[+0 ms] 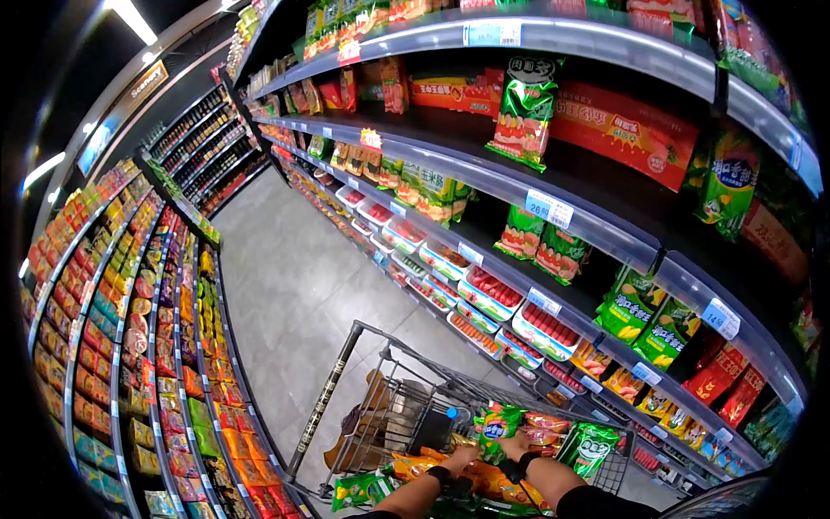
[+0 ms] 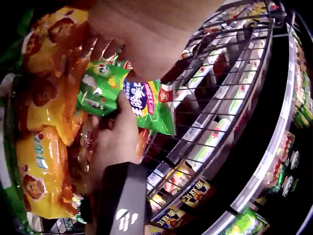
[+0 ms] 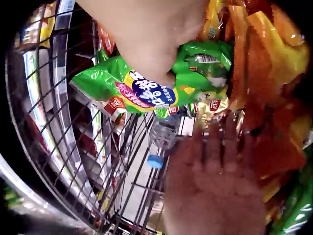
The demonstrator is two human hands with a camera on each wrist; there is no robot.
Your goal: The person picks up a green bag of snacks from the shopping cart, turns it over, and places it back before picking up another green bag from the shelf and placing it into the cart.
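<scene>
Both hands are down inside a wire shopping cart (image 1: 380, 346). My right hand (image 1: 516, 445) grips a green sausage packet (image 3: 146, 90) with a blue-and-pink label; its thumb presses on the packet in the left wrist view. My left hand (image 3: 215, 178) lies beside it with fingers stretched out, its fingertips at a gold-and-red packet (image 3: 211, 108). Yellow-orange packets (image 2: 44, 166) with a printed face lie heaped next to the hands. A clear bottle (image 3: 165, 132) with a blue cap rests in the cart just below the green packet.
Shelves (image 1: 596, 229) of sausage bags and trays of red sausages (image 1: 545, 333) run along the right, close to the cart. Racks of bright snack packets (image 1: 104, 346) line the left. Between them a grey floor (image 1: 285, 251) leads to bottle shelves (image 1: 203, 143). Another green packet (image 1: 590, 450) stands at the cart's right.
</scene>
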